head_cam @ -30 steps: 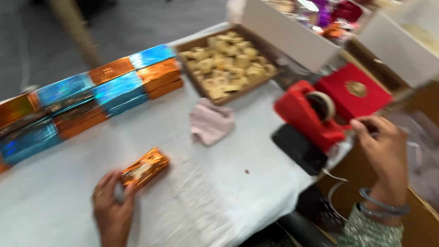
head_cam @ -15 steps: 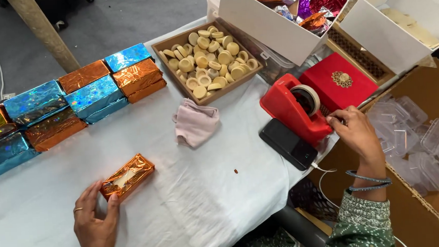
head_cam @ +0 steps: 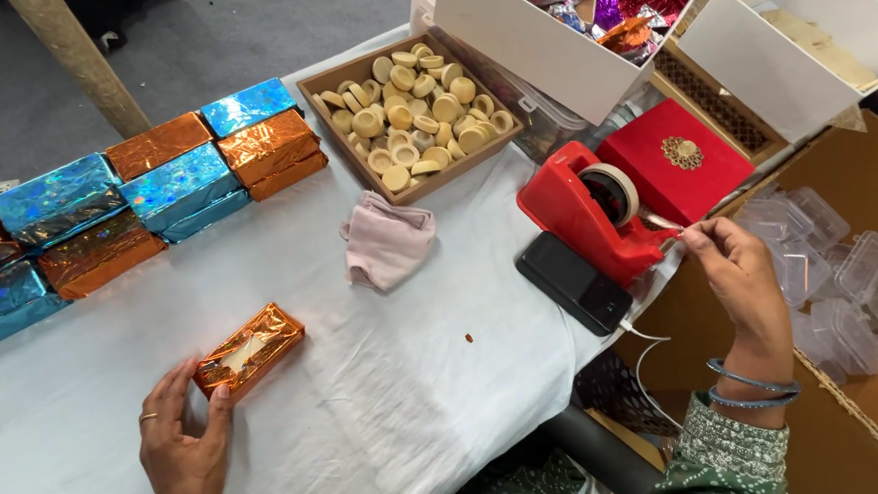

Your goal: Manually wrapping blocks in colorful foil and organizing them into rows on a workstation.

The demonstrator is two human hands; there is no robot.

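Note:
My left hand (head_cam: pixel 181 443) rests on the white cloth, its fingertips touching the near end of a small box wrapped in orange foil (head_cam: pixel 249 349). My right hand (head_cam: pixel 737 271) is at the front of a red tape dispenser (head_cam: pixel 589 212), thumb and forefinger pinched on the end of clear tape (head_cam: pixel 666 223) drawn from the roll. A black phone (head_cam: pixel 573 281) lies against the dispenser's near side.
Rows of blue and orange foil-wrapped boxes (head_cam: pixel 145 187) lie at the left. A brown tray of pale round sweets (head_cam: pixel 413 106) stands behind a pink cloth (head_cam: pixel 387 242). A red gift box (head_cam: pixel 676 158), white boxes (head_cam: pixel 548 31), and clear plastic containers (head_cam: pixel 831 267) are at right.
My right hand has come up to the dispenser's front and pinched the tape end. My left hand stays at the orange box, which has not moved.

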